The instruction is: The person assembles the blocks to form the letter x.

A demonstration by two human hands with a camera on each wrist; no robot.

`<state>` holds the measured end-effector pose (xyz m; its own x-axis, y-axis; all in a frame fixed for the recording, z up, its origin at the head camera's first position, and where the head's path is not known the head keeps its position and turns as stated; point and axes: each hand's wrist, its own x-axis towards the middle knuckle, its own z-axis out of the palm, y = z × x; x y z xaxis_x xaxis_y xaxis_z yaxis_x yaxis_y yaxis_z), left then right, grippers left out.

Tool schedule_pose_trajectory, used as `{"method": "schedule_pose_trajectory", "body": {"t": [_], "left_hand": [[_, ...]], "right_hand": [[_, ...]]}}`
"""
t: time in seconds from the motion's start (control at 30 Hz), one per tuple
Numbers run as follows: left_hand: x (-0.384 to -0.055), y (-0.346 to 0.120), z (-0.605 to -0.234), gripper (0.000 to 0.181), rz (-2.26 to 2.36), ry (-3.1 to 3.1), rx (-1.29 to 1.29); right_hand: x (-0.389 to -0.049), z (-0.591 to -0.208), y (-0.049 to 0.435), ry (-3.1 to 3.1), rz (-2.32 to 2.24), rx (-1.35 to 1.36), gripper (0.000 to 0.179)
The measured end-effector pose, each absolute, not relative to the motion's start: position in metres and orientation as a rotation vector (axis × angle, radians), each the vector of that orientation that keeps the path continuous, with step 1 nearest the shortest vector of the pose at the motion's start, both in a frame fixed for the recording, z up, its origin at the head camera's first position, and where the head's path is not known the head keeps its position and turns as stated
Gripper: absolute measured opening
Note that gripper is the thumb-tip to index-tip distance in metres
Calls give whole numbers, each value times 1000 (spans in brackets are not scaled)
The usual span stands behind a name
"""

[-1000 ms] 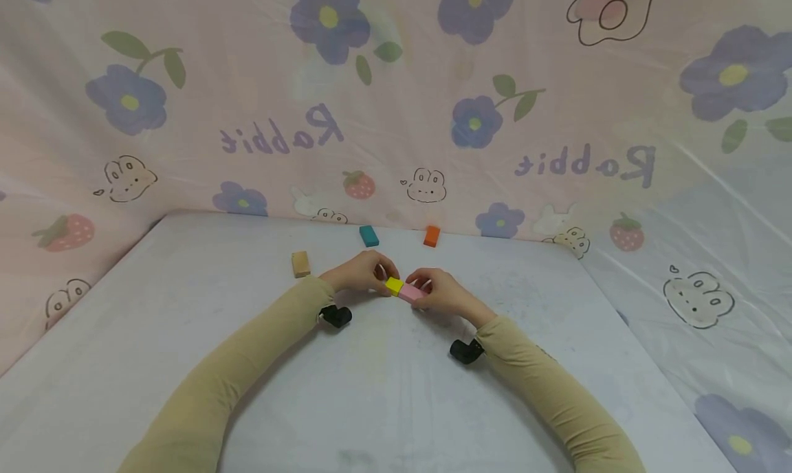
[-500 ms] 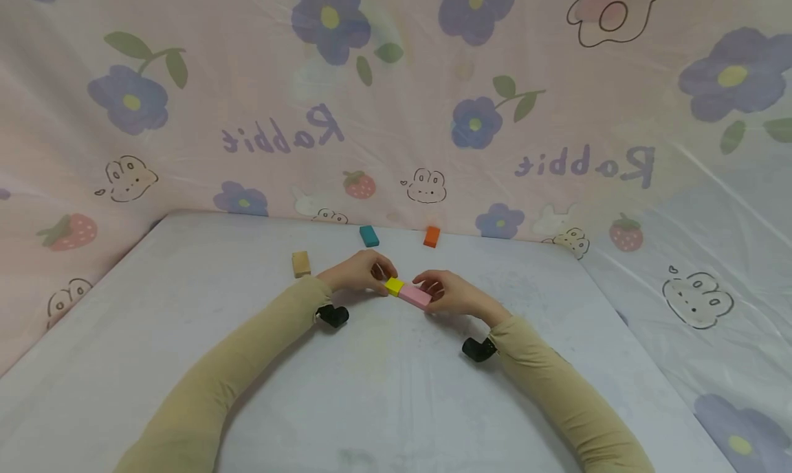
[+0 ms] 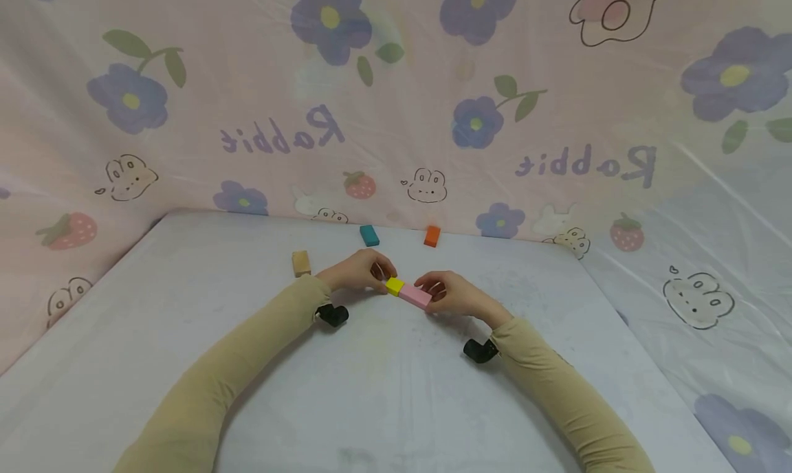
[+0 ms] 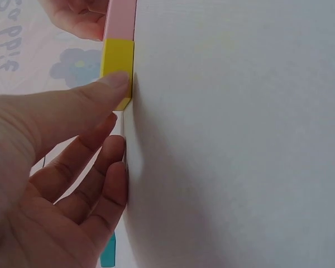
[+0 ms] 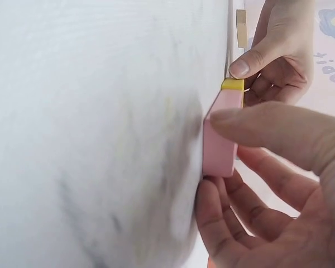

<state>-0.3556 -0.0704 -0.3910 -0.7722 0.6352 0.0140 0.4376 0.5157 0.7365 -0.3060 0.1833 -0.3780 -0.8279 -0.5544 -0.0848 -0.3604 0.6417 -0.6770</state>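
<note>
A yellow block (image 3: 394, 286) and a longer pink block (image 3: 415, 295) lie end to end on the white table, their ends meeting. My left hand (image 3: 361, 270) pinches the yellow block; in the left wrist view the thumb (image 4: 114, 81) presses its near face. At the other end, my right hand (image 3: 459, 297) holds the pink block between a thumb laid on its near side and fingers behind it. The right wrist view shows that thumb (image 5: 226, 116) on the pink face, with the other fingers curled around the block's end.
Further back on the white table (image 3: 346, 404) lie a teal block (image 3: 369, 236) and an orange block (image 3: 432, 236). A natural wood block (image 3: 301, 263) is left of my left hand. Patterned cloth (image 3: 396, 115) hangs along the table's far edge.
My right hand has slid right along the pink block toward its far end, uncovering more of it. My left hand and both blocks have barely moved.
</note>
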Motion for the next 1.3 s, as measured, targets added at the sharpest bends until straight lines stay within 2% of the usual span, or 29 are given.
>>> {"method": "schedule_pose_trajectory", "body": {"t": [1.0,1.3], "left_hand": [[-358,-69,-393,33,1111,2518,879],[-359,-69,-391,35,1117,2505,878]], "right_hand": [[-303,-382,179,2628,-998,-774,43],[-305,-376,178,2604,-950,-657,41]]}}
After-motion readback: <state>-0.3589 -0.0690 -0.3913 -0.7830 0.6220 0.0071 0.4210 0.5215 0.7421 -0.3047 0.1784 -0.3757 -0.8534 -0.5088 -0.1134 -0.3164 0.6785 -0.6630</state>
